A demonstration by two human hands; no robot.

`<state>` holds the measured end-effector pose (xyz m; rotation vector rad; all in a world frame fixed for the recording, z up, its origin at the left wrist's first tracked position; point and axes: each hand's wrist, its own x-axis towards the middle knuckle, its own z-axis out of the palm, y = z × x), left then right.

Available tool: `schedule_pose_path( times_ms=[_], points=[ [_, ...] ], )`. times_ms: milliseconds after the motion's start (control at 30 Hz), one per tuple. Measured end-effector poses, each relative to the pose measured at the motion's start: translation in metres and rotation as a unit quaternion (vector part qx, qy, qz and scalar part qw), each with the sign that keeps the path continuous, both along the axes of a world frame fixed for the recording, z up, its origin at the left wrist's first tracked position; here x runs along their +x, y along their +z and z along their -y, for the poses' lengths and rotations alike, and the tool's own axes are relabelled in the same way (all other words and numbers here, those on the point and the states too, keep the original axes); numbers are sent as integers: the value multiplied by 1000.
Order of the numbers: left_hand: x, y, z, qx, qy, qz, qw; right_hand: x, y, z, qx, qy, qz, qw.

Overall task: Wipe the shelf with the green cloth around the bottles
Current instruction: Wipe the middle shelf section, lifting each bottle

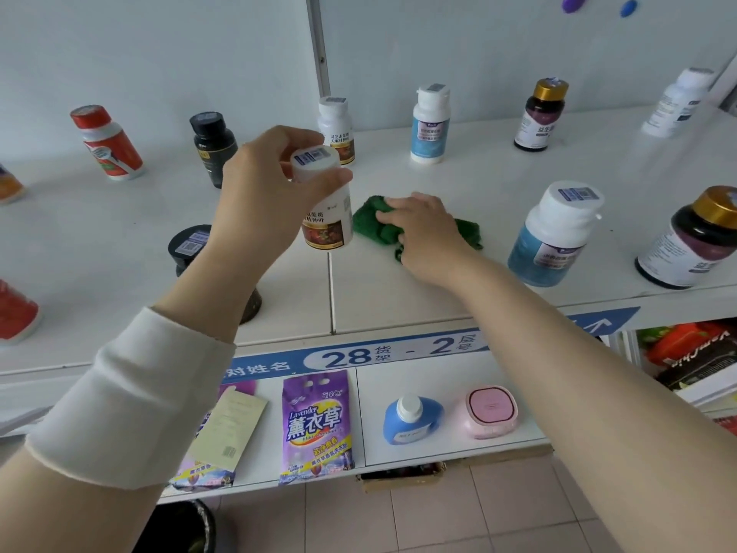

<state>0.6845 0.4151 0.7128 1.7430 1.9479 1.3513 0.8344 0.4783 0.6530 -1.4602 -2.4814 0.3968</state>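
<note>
White shelf (458,173), L hand (271,193) lifting bottle (325,211), R hand (426,233) on green cloth (371,221)

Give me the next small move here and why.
Probably sweep the green cloth left under the lifted white bottle: the left hand holds that bottle clear of the shelf, exposing its spot, and the right hand presses the cloth right beside it.

Two bare hands and forearms in view. Left hand (263,193): no rings or watch visible. Left forearm carries a white knit sleeve (127,397), pushed up, cuff edge slightly frayed. Right hand (426,233): bare; right forearm uncovered to frame edge, no sleeve visible.
</note>
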Motion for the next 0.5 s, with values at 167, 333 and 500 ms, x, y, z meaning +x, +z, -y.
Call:
schedule_pose_path(
  times_ms=[167, 333, 500],
  points=[
    [0, 0, -5, 7, -1, 13, 1000, 3, -8, 34, -39, 109, -78, 990],
    [7, -5, -6, -2, -8, 17, 1000, 24, -37, 82, 140, 139, -184, 963],
    [26, -14, -8, -23, -43, 24, 999, 57, -29, 98, 126, 163, -180, 962]
  ],
)
